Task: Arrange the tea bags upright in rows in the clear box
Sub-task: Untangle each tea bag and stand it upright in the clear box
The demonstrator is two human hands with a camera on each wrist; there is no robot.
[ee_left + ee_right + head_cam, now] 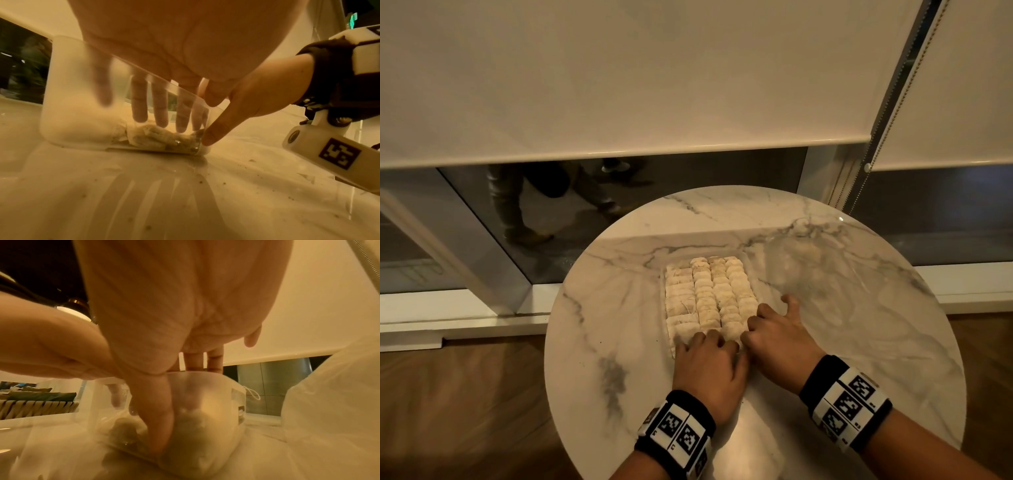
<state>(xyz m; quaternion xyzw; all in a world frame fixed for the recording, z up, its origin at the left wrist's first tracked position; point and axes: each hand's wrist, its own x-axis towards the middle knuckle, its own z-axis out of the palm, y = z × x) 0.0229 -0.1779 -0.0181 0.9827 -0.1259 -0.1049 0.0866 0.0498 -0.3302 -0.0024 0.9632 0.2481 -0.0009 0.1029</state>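
Here we are at the round white marble-look table, and dead centre on it sits the clear rectangular plastic box, long side running from six o'clock up toward twelve. It is packed: cream-coloured paper tea bags stand on edge in four rows, side by side, filling the box from the twelve o'clock end down to the hands.

Both hands work the six o'clock end of the box. The left hand comes in from six, knuckles up, fingers reaching over the near rim and down into the box. From the left wrist camera those fingers show through the clear wall, fairly straight and spread, tips down on the tea bags at the bottom; they press rather than pinch, and I see nothing held between them.

The right hand sits just beside it, at about four o'clock of the box, touching the left at the knuckles. Its fingers dip over the near right corner onto the last bags of the right-hand row, while the thumb sticks out toward one o'clock, off the box, over the tabletop. From the left wrist view one right finger lies along the outside of the box's corner, tip at the base. Whether the fingers inside grip a bag, I cannot tell; the right wrist view is too blurred.

Behind the table, at twelve o'clock, a cream roller blind hangs over dark window glass.
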